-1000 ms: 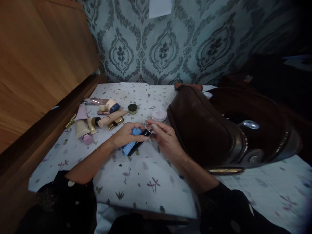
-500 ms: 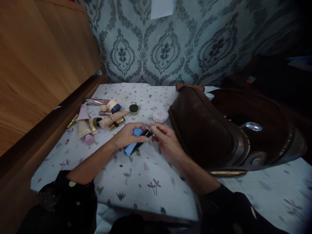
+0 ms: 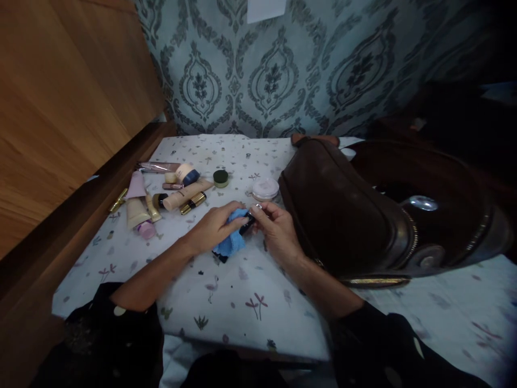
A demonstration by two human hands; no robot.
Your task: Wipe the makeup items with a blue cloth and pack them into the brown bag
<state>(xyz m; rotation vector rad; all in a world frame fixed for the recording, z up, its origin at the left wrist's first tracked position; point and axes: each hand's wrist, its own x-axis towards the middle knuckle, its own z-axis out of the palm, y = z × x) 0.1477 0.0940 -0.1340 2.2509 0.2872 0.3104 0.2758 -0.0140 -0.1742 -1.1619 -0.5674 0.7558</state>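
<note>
The blue cloth (image 3: pixel 231 242) is now spreading rightward over the black object's (image 3: pixel 247 222) middle, hiding more than before.

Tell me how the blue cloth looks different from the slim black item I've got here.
Colour: the blue cloth is light, while the slim black item is dark. Shape: the cloth is bunched in soft folds, while the black item looks straight and stiff. Position: the cloth sits in the left hand, while the black item's exposed end meets the right hand. Both are over the printed tablecloth.
</note>
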